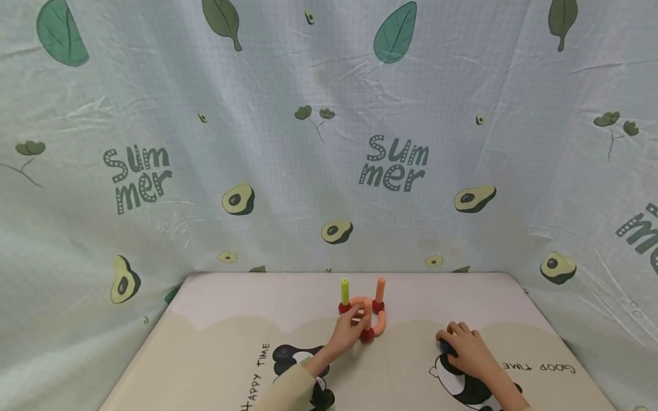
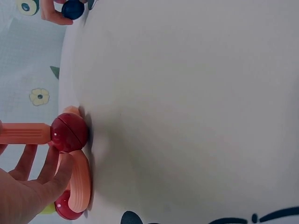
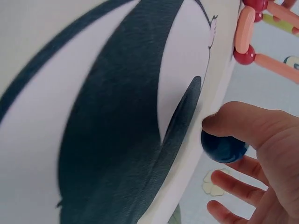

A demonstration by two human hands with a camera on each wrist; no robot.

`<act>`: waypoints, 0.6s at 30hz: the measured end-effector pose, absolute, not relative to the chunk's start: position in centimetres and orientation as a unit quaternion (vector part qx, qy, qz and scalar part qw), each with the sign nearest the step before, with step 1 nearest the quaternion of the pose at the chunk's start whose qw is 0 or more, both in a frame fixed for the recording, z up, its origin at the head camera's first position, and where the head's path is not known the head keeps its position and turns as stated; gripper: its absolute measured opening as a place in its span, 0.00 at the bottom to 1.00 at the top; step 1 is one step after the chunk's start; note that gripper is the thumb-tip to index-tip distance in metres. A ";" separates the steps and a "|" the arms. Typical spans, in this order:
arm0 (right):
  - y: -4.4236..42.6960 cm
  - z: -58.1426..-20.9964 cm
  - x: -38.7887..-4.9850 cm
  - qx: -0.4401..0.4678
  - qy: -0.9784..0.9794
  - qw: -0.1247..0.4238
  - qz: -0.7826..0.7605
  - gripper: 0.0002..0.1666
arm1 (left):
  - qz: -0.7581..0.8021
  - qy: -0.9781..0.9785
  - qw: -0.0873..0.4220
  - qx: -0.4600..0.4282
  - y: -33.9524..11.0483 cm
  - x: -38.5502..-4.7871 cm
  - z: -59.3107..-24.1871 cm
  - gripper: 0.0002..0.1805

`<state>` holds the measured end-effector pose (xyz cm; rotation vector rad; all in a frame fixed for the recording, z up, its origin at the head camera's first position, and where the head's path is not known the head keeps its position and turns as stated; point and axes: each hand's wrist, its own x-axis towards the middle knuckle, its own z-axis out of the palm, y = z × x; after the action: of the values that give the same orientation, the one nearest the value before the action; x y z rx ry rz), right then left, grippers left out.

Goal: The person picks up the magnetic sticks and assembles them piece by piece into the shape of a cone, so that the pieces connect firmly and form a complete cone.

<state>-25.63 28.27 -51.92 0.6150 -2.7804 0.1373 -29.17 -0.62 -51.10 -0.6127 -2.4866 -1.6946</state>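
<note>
A small frame of red balls (image 2: 70, 133) and curved orange rods (image 2: 80, 183) lies toward the back of the table. From its balls rise a lime-green rod (image 1: 345, 292) and two straight orange rods, one at the far right corner (image 1: 380, 290) and one in front (image 1: 367, 316). My left hand (image 1: 347, 333) holds the front orange rod; its fingers reach down beside the red ball and curved rod. Off to the right, apart from the frame, my right hand (image 1: 469, 354) pinches a dark blue ball (image 3: 224, 148) low over the table. Its other fingers are spread.
The table (image 1: 410, 384) has a printed cover with cartoon figures (image 1: 456, 382) and lettering. Behind it and along both sides hangs a pale curtain (image 1: 287, 162) with leaves and avocados, meeting the table's back edge close behind the frame.
</note>
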 end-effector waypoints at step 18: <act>26.3 -50.5 -27.3 0.276 -0.928 0.247 0.041 0.26 | -0.546 -0.812 0.039 -0.203 -0.6 -29.3 -51.2 0.17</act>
<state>-27.32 26.28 -50.54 0.7521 -2.5310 0.1125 -29.27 -0.61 -51.18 -0.6226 -2.4896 -1.6746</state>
